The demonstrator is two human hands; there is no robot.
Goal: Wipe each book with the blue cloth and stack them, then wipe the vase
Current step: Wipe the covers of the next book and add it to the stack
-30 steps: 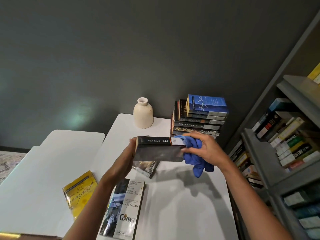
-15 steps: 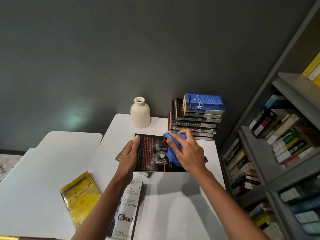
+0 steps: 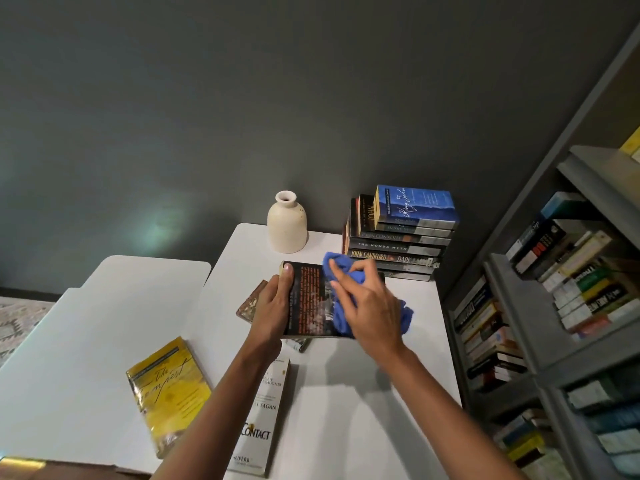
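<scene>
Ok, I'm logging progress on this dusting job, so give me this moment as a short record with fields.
holding: left hand grips the black book by its left edge
wiping: right hand presses the blue cloth on the book's upturned cover
stack: stack of books by the wall, blue one on top
vase: vase upright, left of the stack, untouched
unstacked: yellow book, Contact book, third book partly under the black one
surface: white table
</scene>
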